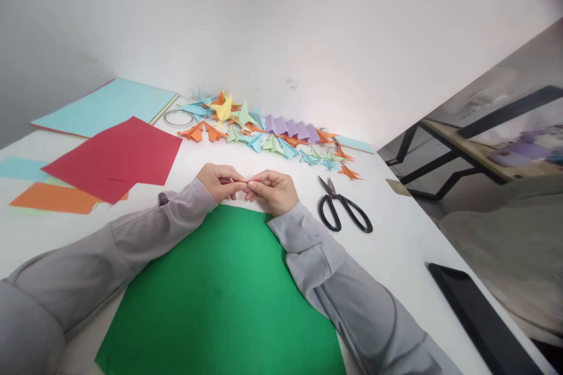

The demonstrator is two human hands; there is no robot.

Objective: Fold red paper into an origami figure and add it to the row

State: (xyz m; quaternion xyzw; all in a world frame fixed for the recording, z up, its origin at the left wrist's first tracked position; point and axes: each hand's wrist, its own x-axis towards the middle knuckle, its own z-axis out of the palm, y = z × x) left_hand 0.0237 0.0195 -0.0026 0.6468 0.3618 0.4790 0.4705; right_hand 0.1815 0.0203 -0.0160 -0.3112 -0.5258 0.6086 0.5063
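My left hand (219,182) and my right hand (276,191) meet just beyond the far edge of a green sheet of paper (220,293). Thumbs and forefingers are pinched together, the tips of both hands touching or nearly so. A trace of red shows between them, but what they hold is too small and covered to make out. Black-handled scissors (336,202) lie partly open to the right of my right hand. Left of my left hand is a red sheet of paper (118,155), overlapping an orange sheet (57,198).
Folded paper figures (259,129) in several colours cluster along the wall, with a roll of tape (178,118) beside them. Light blue sheets (105,106) are stacked at the back left. A black tablet-like device (479,316) lies near the table's right edge.
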